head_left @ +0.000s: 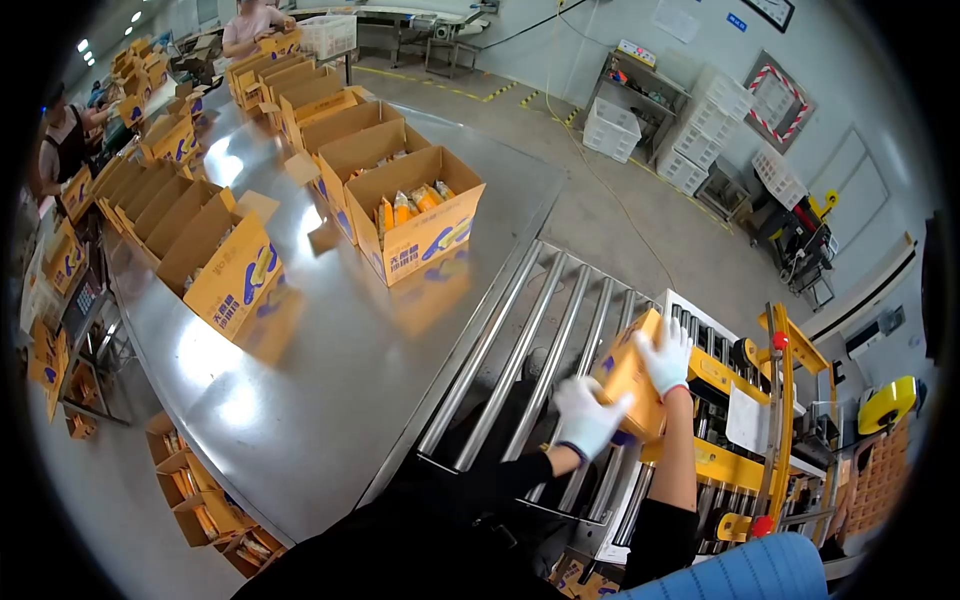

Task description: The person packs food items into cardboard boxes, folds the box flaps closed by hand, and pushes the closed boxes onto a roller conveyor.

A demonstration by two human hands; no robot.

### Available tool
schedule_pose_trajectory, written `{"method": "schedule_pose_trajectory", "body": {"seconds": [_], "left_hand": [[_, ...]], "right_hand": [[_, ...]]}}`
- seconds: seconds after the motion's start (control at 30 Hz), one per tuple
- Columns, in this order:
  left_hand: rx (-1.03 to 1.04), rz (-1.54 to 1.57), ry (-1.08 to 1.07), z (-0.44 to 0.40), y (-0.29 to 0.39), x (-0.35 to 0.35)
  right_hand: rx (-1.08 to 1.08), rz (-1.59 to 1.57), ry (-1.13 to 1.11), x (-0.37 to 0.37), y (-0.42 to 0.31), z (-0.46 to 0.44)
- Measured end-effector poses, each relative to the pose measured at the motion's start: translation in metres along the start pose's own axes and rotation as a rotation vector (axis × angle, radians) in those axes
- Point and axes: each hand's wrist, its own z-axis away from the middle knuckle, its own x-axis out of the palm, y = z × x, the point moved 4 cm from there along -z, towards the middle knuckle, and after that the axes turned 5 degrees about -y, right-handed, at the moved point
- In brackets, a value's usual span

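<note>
Both of my hands wear white gloves and are at a closed-looking cardboard box, which sits where the roller conveyor meets the yellow-framed machine. My left hand, slightly blurred, presses on the near left side of the box. Over its upper right side lies my right hand, fingers spread along the cardboard. The box is held between the two hands. Its underside and part of its print are hidden.
An open carton of orange-wrapped packs heads a row on the metal table. Another carton row stands left. More filled cartons sit below the table edge. Co-workers work behind. White crates stand across the floor.
</note>
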Motion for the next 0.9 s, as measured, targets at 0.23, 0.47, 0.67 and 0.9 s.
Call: {"method": "schedule_pose_trajectory", "body": {"seconds": [0.23, 0.47, 0.67, 0.9], "left_hand": [[-0.138, 0.173, -0.432, -0.005, 0.001, 0.042], [-0.032, 0.303, -0.441, -0.014, -0.002, 0.035], [-0.055, 0.25, -0.636, -0.012, -0.003, 0.03], [0.023, 0.397, -0.499, -0.003, -0.02, 0.043]], "right_hand": [[-0.295, -0.023, -0.164, -0.004, -0.018, -0.021], [-0.288, 0.241, 0.336, -0.029, -0.056, 0.009], [0.513, -0.041, 0.099, -0.066, 0.042, 0.068], [0.359, 0.225, -0.254, -0.026, -0.054, 0.055]]}}
